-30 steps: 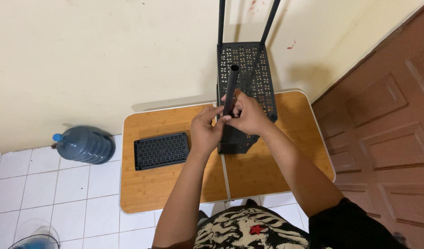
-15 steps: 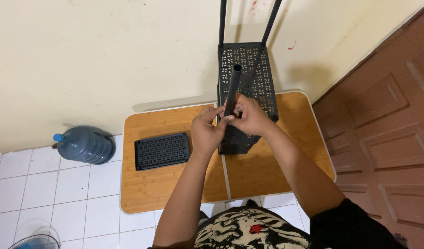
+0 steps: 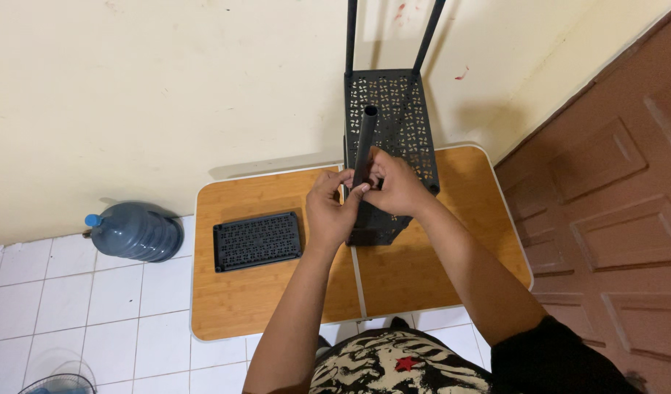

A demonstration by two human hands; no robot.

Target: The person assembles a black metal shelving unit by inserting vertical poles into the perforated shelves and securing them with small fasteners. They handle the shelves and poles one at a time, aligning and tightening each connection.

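My left hand (image 3: pixel 334 210) and right hand (image 3: pixel 395 184) meet around a black tube (image 3: pixel 365 142), both closed on it.

I hold the tube upright over the perforated black rack (image 3: pixel 394 146) standing on the wooden table (image 3: pixel 262 299), fingers pinching its lower end, probably to keep it steady and lined up with the rack's corner. A spare perforated tray (image 3: pixel 257 240) lies flat on the table to my left, and a blue water jug (image 3: pixel 135 232) lies on the tiled floor (image 3: pixel 80 321).

No labels, signs or screens in view, only package a large translucent blue plastic water jug (image 3: pixel 135 232) with blue cap, lying on white floor tiles (image 3: pixel 73 292) by the wall
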